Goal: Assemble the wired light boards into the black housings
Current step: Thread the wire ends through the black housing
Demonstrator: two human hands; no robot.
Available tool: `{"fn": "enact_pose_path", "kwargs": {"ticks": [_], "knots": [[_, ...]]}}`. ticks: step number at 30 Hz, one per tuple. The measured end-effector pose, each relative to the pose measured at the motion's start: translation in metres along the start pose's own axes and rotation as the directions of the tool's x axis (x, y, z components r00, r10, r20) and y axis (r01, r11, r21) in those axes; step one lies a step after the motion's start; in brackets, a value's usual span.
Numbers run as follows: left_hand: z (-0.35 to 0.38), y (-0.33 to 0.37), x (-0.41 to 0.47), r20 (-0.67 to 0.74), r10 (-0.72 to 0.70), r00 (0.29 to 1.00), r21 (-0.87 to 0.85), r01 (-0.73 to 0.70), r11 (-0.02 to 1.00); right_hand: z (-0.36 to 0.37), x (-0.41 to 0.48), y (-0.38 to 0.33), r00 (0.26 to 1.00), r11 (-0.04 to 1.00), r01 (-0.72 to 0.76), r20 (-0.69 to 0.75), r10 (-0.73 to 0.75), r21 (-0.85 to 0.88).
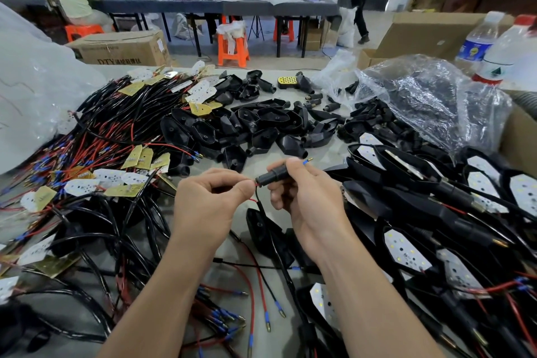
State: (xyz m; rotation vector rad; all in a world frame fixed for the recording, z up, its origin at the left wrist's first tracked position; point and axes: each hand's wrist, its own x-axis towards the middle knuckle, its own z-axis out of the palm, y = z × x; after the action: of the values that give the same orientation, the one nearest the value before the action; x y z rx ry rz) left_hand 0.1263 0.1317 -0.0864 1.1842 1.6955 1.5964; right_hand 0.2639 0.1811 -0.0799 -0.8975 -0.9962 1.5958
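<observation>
Black tubular plastic housing stem [274, 176]: one, in right hand [306, 200] grip, above grey worktop [287, 93]. Left hand [209, 197] grip pinches its two thin wires [257, 193], one red, one black. Empty black housings [261, 125] piled behind, too many to count.

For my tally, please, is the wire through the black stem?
Through: its blue-sleeved pin pokes out of the stem past the right hand.

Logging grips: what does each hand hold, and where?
The left hand pinches the wires where they enter the black stem; right hand grips its middle.
</observation>
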Motion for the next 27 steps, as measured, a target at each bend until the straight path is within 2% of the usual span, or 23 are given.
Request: {"fn": "enact_pose_path", "kwargs": {"ticks": [6,15,17,21,24,27], "knots": [[-0.006,-0.001,0.001,-0.015,-0.006,1.0,-0.045,0.005,0.999,-0.001,0.0,0.001,0.998,1.0,0.009,-0.057,-0.009,0.001],[0.005,0.0,-0.006,-0.033,0.024,0.999,0.039,-0.023,0.999,0.001,-0.002,-0.003,1.0,0.999,-0.02,0.005,0.02,0.032],[0.002,0.001,-0.005,-0.038,0.004,0.999,-0.006,-0.005,1.0,0.0,-0.002,-0.004,1.0,0.999,-0.022,0.011,0.021,0.043],[-0.006,0.007,0.0,0.023,-0.059,0.998,-0.207,0.062,0.976,0.001,0.001,-0.003,1.0,0.998,0.005,-0.027,-0.003,0.065],[-0.006,0.009,0.0,0.034,-0.102,0.994,-0.221,0.107,0.969,0.001,-0.001,-0.003,1.0,0.998,-0.005,-0.028,0.007,0.067],[-0.001,0.008,-0.003,0.01,-0.094,0.996,-0.156,0.094,0.983,0.003,-0.004,0.0,1.0,0.998,-0.012,-0.026,0.014,0.062]]}}
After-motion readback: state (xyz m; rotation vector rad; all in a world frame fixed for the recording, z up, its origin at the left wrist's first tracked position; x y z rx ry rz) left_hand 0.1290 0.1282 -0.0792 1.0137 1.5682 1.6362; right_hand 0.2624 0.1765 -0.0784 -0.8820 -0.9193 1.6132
